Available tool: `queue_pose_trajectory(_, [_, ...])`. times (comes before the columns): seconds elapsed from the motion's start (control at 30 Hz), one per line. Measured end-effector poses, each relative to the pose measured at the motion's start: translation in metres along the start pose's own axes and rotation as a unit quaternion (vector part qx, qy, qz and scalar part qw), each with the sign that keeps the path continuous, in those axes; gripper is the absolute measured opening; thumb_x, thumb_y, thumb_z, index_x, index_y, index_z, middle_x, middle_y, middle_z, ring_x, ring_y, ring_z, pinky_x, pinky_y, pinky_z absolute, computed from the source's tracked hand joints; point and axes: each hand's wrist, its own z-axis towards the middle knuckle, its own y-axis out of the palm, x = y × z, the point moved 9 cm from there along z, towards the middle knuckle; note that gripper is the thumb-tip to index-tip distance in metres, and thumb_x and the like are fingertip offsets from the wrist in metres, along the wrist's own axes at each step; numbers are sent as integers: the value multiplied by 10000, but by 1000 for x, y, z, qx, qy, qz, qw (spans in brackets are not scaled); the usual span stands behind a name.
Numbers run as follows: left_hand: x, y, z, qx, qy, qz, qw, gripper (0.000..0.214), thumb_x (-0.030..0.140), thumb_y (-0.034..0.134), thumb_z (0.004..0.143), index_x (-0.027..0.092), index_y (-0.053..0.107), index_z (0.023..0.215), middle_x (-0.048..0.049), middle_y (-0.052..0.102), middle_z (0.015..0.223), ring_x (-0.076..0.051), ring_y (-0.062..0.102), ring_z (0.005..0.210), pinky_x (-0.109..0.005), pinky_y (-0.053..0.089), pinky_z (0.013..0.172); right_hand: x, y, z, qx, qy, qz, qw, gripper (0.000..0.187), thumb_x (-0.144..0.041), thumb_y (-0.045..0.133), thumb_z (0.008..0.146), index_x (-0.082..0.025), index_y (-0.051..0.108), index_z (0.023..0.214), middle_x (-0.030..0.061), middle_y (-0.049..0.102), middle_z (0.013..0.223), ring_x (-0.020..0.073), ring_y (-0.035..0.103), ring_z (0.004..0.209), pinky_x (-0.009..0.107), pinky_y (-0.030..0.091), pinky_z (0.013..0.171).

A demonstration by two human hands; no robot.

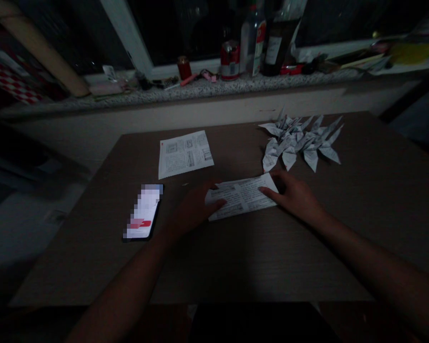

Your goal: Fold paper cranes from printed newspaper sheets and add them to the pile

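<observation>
A folded sheet of printed paper (241,196) lies flat on the brown table (236,257). My left hand (195,207) rests on the sheet's left end with its fingers laid flat on it. At the right end my right hand (295,195) presses down, fingers stretched out over the paper's edge. Neither hand lifts the paper. A pile of several folded paper cranes (300,140) sits just beyond my right hand.
A second printed sheet (185,153) lies flat further back on the left. A phone (144,211) with a lit screen rests left of my left hand. The stone windowsill (207,88) behind holds a red can (230,59), bottles (253,40) and clutter.
</observation>
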Motion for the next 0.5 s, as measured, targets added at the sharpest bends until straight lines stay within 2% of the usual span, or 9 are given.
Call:
queue_pose_trajectory(0.13, [3, 2, 4, 36, 55, 70, 995, 533, 404, 692, 952, 258, 530, 1439, -76, 580, 1437, -271, 577, 1314, -438, 488, 1115, 1, 3, 3, 2, -32, -45, 998, 465, -551, 712, 898, -210, 648, 1208, 120, 713, 1071, 321, 695, 948, 466, 559, 830])
queue_pose_trajectory(0.23, [6, 8, 4, 26, 87, 114, 989, 485, 398, 645, 982, 260, 540, 1435, -73, 545, 1477, -266, 536, 1360, -432, 457, 1149, 1, 7, 4, -9, -49, -75, 996, 418, -512, 732, 896, -217, 675, 1187, 120, 685, 1123, 331, 688, 1006, 476, 559, 874])
queue_pose_trajectory(0.37, [7, 12, 6, 16, 90, 144, 985, 403, 376, 548, 1030, 255, 560, 1414, -73, 595, 1419, -258, 570, 1314, -431, 460, 1136, 0, 11, 3, -14, -55, -89, 994, 408, -488, 746, 892, -234, 686, 1206, 120, 661, 1188, 334, 689, 1044, 492, 561, 916])
queue_pose_trajectory(0.5, [11, 8, 10, 22, 66, 157, 985, 420, 462, 517, 1043, 217, 597, 1375, -87, 635, 1368, -272, 606, 1254, -435, 478, 1096, -1, 13, 1, -22, -62, -87, 994, 415, -480, 747, 892, -234, 683, 1219, 125, 650, 1201, 340, 681, 1074, 499, 558, 933])
